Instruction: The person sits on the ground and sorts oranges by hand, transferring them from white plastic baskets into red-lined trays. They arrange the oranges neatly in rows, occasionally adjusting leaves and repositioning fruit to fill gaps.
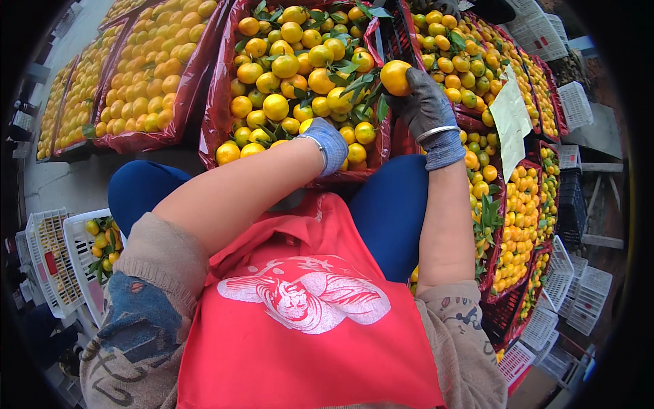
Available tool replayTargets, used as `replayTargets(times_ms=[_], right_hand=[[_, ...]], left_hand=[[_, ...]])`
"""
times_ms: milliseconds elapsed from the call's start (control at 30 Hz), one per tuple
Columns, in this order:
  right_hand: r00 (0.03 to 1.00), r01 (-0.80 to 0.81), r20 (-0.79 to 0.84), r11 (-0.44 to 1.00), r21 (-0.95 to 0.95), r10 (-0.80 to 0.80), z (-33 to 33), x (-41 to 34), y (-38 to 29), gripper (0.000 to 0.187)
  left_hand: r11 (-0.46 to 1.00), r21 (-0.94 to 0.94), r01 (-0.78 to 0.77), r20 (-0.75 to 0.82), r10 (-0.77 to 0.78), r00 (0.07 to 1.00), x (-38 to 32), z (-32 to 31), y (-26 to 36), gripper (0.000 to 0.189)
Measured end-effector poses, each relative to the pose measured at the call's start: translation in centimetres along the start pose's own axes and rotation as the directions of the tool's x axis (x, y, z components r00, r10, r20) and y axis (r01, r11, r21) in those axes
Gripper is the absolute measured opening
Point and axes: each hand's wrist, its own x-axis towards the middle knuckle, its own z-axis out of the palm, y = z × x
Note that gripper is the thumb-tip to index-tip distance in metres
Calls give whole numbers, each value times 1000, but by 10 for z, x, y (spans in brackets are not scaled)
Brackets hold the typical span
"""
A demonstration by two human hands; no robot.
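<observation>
In a crate lined with red plastic film, mandarin oranges with green leaves are heaped straight before me. My left hand, in a blue-grey knit work glove with a metal bangle at the wrist, reaches into the near part of this heap. Its fingers are hidden behind the hand, so its grip cannot be told. My right hand, in a dark-coated glove with another bangle, is raised over the crate's right edge and holds a large orange mandarin. Leafy sprigs show just left of that hand.
Film-lined crates of mandarins stand at the left and right. A pale paper sheet lies over the right-hand crates. White plastic baskets stand at the lower left and lower right. My knees flank the middle crate's near edge.
</observation>
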Motion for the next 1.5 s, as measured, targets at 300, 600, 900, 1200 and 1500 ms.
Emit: replayTargets(times_ms=[300,600,900,1200,1500], right_hand=[[999,28,-36,998,-58,-30,1,-9,-2,42],[994,110,-7,991,-80,-111,5,-1,0,48],[997,20,-68,998,-65,-25,-4,-5,-1,40],[1000,-7,21,996,-89,9,-2,-2,2,37],[935,312,320,69,-947,156,11,-20,11,39]], left_hand=[[991,-44,123,103,-118,988,21,0,6,33],[870,-476,128,-422,-353,835,-3,36,2,43],[895,-399,199,-123,-267,956,3,7,-5,48],[892,-451,30,-430,-247,868,-45,49,-13,48],[789,-588,-179,-608,-284,742,-55,88,-35,40]])
